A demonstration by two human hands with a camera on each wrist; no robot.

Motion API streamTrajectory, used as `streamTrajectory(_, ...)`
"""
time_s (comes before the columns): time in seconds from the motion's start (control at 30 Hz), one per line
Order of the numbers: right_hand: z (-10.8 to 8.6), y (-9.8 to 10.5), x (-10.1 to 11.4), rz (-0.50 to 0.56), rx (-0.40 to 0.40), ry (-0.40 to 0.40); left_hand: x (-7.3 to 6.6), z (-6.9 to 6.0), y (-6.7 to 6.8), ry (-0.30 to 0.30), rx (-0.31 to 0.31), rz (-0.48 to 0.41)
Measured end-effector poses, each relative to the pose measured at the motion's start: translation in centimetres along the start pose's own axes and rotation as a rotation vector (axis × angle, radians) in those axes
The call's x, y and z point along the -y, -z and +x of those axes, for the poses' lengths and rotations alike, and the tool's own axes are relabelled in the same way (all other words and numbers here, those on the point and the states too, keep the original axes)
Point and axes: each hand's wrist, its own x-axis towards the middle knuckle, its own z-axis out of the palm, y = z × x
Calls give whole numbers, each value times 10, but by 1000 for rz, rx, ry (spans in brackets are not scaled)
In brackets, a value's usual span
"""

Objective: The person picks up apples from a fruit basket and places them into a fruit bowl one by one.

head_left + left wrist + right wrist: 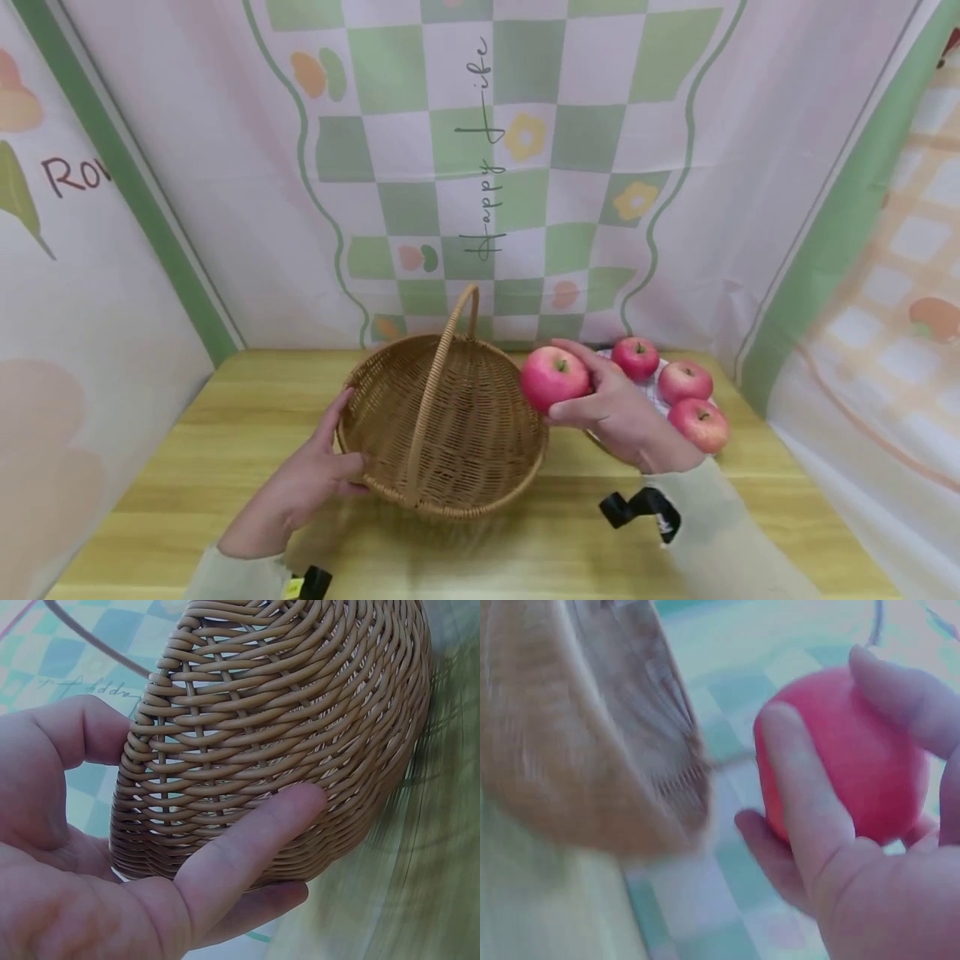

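A round wicker basket (pixel 480 417) with a tall arched handle stands on the table, its woven inside showing no fruit. My left hand (pixel 311 475) grips its left rim; in the left wrist view the thumb hooks over the rim (pixel 139 742) and the fingers (pixel 255 832) lie along the outer weave. A red apple (pixel 555 379) is in my right hand (pixel 618 412), just beyond the basket's right rim. In the right wrist view, fingers and thumb curl round the apple (pixel 855 757), with the blurred basket (pixel 570 750) to its left.
Behind my right hand, a plate (pixel 652 392) with a patterned surface holds several more apples (pixel 686 382), partly hidden by that hand. The wooden table (pixel 262 425) meets a printed cloth backdrop (pixel 517 167) at the back, with cloth walls on both sides.
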Motion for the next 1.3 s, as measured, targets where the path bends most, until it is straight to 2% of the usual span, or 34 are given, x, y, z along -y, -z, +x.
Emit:
streamTrajectory(0.1, -10, 27, -2, -268, -163, -9, 0, 0, -1, 9, -5, -14)
streamTrajectory(0.17, -14, 45, -7, -400, -261, -42, 0, 0, -1, 14, -13, -19)
streamTrajectory(0.27, -18, 66, -19, -415, -337, -85, 1, 0, 0, 20, -20, -26)
streamTrajectory(0.3, -19, 72, -24, -413, -346, -98, 1, 0, 0, 21, -21, -26)
streamTrajectory(0.37, -22, 82, -36, -501, -365, -131, 1, -1, 1, 24, -18, -29)
streamTrajectory(0.43, -26, 88, -47, -536, -371, -144, 1, -2, 2, 27, -13, -30)
streamTrajectory(0.47, -28, 89, -53, -573, -374, -144, 1, -2, 2, 28, -11, -28)
streamTrajectory(0.63, -31, 90, -71, -517, -362, -125, 1, -2, 3, 32, -8, -33)
streamTrajectory(0.73, -31, 90, -76, -631, -361, -102, 0, -2, 2, 31, -5, -45)
streamTrajectory(0.87, -31, 88, -75, -821, -364, -98, 0, 0, 1, 33, -9, -54)
streamTrajectory(1.07, -31, 82, -64, -867, -361, -140, 3, 0, 1, 45, -43, -49)
streamTrajectory(1.2, -33, 79, -54, -936, -382, -104, 5, 0, 4, 59, -81, -74)
streamTrajectory(1.3, -36, 78, -45, -1006, -409, -54, 7, -2, 13, 66, -106, -94)
